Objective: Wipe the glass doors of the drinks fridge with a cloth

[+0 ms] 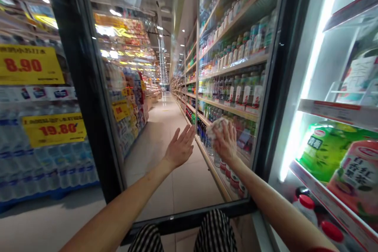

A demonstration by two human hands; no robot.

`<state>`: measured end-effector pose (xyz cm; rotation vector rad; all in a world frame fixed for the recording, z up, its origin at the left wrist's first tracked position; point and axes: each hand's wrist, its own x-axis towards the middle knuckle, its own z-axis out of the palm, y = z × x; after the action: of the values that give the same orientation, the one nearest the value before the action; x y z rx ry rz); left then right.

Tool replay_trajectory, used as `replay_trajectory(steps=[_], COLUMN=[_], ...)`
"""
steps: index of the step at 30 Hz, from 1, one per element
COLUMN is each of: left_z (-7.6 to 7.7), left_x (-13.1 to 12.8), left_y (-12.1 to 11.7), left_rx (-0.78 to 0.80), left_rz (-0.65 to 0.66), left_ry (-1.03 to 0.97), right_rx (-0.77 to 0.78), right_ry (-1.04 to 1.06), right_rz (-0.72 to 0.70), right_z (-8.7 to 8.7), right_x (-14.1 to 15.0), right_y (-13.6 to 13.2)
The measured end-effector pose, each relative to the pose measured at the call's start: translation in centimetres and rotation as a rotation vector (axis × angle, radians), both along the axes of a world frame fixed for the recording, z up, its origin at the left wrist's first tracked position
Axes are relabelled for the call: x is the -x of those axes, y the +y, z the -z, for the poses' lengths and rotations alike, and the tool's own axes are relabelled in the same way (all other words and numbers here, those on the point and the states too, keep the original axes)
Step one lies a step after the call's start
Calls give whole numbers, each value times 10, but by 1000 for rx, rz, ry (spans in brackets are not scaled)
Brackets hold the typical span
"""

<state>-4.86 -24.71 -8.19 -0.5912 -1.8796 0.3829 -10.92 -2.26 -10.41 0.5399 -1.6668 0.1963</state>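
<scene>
the right hand (226, 141) grips a crumpled pale cloth (214, 127) against a black-framed glass door (156, 118); the left hand (179, 147) (fingers outstretched) is uncurled nearby.

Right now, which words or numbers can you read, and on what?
"8.90": upper yellow sign
"19.80": lower yellow sign
"百香果": pink pack
"红茶": same pack
"青": green pack, rest unclear
Too small or blurred: other lettering on both signs, smaller yellow sign, shelf strips, bottle labels
</scene>
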Motion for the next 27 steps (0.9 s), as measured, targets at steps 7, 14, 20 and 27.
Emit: replay_trajectory(steps=[7, 14, 20, 27], left_z=[3, 20, 29, 29], left_x=[3, 2, 8, 8], left_y=[6, 6, 20, 26], left_rx=[-30, 103, 126, 140], left_rz=[8, 50, 66, 72], left_ry=[2, -28, -46, -83], right_rx=[136, 179, 400, 270], right_ry=[-30, -117, -97, -115], right_rz=[87, 120, 140, 67], right_z=[8, 81, 32, 81], right_x=[15, 11, 28, 15], right_y=[46, 62, 76, 68])
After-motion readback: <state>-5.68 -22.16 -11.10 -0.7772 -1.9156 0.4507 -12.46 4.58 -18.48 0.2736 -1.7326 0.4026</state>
